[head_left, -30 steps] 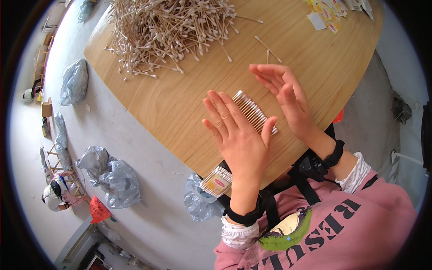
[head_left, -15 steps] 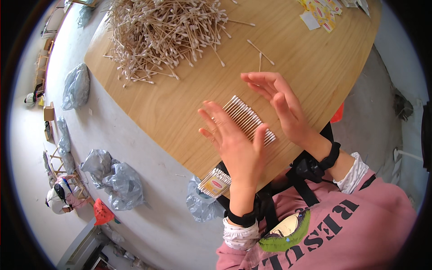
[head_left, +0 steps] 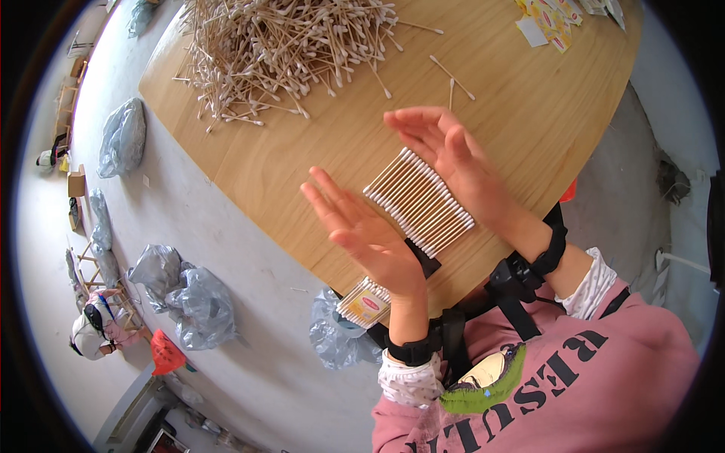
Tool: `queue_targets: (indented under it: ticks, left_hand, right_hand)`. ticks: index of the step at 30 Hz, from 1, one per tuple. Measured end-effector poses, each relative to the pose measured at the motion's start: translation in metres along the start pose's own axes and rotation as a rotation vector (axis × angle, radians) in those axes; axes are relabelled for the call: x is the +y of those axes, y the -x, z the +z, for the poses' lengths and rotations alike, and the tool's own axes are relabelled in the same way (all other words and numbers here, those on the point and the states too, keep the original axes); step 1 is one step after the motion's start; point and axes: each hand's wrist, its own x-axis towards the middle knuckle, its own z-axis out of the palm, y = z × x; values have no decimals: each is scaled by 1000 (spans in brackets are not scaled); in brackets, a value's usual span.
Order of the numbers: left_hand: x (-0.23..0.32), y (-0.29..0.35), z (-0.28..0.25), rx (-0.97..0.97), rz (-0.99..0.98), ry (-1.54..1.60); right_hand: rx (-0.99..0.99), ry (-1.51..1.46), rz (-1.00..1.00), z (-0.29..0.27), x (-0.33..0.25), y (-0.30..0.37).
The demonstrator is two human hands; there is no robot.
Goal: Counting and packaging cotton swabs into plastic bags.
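Observation:
A row of cotton swabs lies side by side on the wooden table, their white tips lined up at both ends. On its left side my left hand is raised with the fingers apart and nothing in it. My right hand stands on edge along the row's right side, fingers stretched, holding nothing; I cannot tell whether it touches the tips. A dark flat piece shows beside the row's near end. By my left wrist, a bundle of cotton swabs with a yellow and white label rests at the table's edge.
A large heap of loose cotton swabs covers the table's far left. Two single swabs lie beyond my right hand. Yellow packets are at the far right. Plastic bags and a person are on the floor side at left.
My left hand has lifted off the swab row and moved left, turning palm inward and uncovering the row. The right hand has come closer to the row's right side.

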Motion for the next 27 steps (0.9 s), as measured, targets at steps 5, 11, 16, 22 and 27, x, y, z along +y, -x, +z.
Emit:
queue_targets:
  ticks: [5, 11, 16, 22, 27]
  left_hand:
    - [-2, 9, -7, -84, -53, -25]
    - [12, 35, -9, 54, 26, -129]
    - [0, 62, 0, 23, 44, -151]
    - [-1, 47, -1, 85, 59, -93]
    - [1, 27, -2, 100, 22, -57]
  right_hand:
    - [-29, 47, 14, 0, -1, 14]
    - [-15, 146, -36, -18, -14, 33]
    - [-41, 138, -23, -7, -7, 58]
    - [-24, 168, -69, -11, -10, 49]
    - [17, 200, -53, -7, -11, 27]
